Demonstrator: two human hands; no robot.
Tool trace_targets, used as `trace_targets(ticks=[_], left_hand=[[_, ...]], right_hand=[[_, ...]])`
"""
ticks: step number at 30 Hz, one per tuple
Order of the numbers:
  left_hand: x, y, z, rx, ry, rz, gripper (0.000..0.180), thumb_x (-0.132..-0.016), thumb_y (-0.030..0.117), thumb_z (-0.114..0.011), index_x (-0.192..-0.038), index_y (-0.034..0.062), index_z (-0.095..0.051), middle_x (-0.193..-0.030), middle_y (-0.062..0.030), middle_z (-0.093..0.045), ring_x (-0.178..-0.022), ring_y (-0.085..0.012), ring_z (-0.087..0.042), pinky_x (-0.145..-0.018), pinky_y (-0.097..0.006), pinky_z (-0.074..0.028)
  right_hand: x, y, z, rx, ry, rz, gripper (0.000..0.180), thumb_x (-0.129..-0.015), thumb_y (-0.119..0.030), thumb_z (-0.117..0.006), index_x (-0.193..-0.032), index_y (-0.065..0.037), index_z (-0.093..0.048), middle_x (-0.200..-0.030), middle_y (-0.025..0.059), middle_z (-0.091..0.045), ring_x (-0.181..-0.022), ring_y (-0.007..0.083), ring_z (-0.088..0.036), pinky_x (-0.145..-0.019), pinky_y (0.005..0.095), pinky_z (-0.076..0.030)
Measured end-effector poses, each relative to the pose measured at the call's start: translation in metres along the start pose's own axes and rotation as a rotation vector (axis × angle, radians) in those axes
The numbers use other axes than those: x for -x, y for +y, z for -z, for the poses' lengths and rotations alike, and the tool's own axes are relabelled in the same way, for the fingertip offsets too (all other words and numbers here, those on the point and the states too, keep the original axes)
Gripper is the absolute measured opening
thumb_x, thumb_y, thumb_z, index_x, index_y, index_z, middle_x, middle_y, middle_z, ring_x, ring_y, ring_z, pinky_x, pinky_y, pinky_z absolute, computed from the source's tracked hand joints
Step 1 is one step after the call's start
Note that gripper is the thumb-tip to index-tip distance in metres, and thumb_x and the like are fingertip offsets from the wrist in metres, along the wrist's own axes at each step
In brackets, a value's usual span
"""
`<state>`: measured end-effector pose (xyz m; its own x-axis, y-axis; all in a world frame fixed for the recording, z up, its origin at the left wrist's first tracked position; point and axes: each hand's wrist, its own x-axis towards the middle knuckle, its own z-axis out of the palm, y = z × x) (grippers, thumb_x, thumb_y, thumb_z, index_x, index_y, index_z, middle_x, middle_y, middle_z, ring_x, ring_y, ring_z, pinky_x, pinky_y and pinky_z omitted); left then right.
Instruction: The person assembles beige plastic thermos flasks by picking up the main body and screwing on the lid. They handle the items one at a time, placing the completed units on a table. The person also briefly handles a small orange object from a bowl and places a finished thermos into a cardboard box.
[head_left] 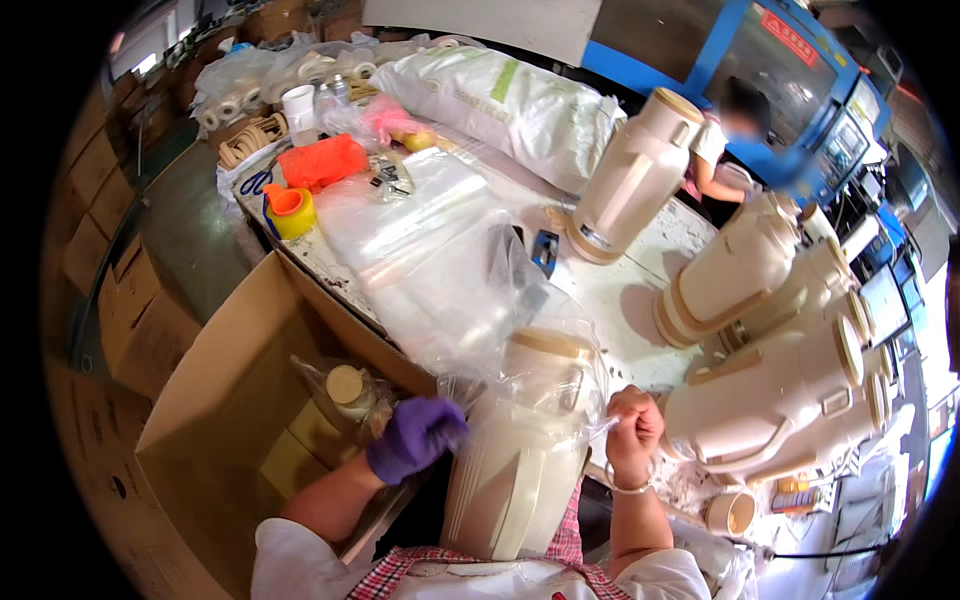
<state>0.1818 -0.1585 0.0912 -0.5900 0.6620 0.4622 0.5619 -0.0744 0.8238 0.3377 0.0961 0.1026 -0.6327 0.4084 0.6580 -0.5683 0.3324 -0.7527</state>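
A large beige thermos jug (512, 490) stands close in front of my body at the table's near edge. Over its top and upper sides hangs a clear plastic bag (590, 372). My left hand (415, 438), in a purple glove, is closed on the bag's edge to the left of the jug. On the other side, my bare right hand (635, 425) pinches the bag's opposite edge with curled fingers. Just beyond the jug lies a stack of flat clear bags (425, 290). The jug's base is hidden at the lower edge.
An open cardboard box (215, 365) at the left holds a bagged item (347, 386). Several beige jugs (750, 255) line the table's right side; another jug (635, 175) stands farther back. Yellow tape (292, 217) and scissors (256, 183) lie far left. A co-worker (735, 150) is beyond.
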Motion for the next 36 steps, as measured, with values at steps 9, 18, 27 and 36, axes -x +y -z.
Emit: trace_targets(ticks=[9,18,27,36], left_hand=[[0.161,0.018,-0.016,0.077,-0.595,0.085,0.016,-0.084,0.021,-0.066,-0.093,0.0072,-0.064,-0.074,-0.0107,-0.062,-0.070,-0.0255,-0.062,-0.063,-0.034,-0.050],[0.030,0.100,-0.006,-0.787,-0.581,-0.971,0.047,-0.082,0.017,-0.055,-0.128,0.0243,-0.053,-0.133,-0.0050,-0.050,-0.122,-0.0242,-0.048,-0.100,-0.047,-0.043],[-0.025,0.067,-0.091,-0.712,-0.761,-1.094,0.020,-0.072,0.017,-0.059,-0.091,0.0129,-0.060,-0.083,-0.0031,-0.059,-0.089,-0.0214,-0.059,-0.105,-0.044,-0.036],[0.027,0.098,0.091,-0.859,-0.643,-0.881,0.005,-0.073,0.017,-0.066,-0.077,0.0143,-0.063,-0.071,-0.0017,-0.056,-0.069,-0.0236,-0.059,-0.085,-0.039,-0.052]], right_hand=[[0.166,-0.073,0.005,0.049,-0.120,-0.426,0.021,-0.095,-0.017,-0.055,-0.082,0.000,-0.057,-0.077,0.0056,-0.058,-0.068,0.0123,-0.052,-0.061,0.0259,-0.044],[0.323,-0.168,0.064,-0.574,-0.306,-1.373,0.034,-0.089,-0.011,-0.065,-0.119,0.002,-0.059,-0.110,0.0043,-0.065,-0.095,0.0095,-0.058,-0.087,0.0250,-0.046],[0.329,-0.193,0.071,-0.562,-0.291,-1.346,0.024,-0.088,-0.009,-0.064,-0.106,0.006,-0.062,-0.092,0.0029,-0.065,-0.079,0.0086,-0.058,-0.071,0.0240,-0.046],[0.381,-0.160,0.155,-1.027,0.118,-1.320,0.024,-0.070,-0.008,-0.074,-0.089,0.005,-0.066,-0.082,0.0154,-0.066,-0.072,0.0242,-0.067,-0.049,0.0313,-0.052]])
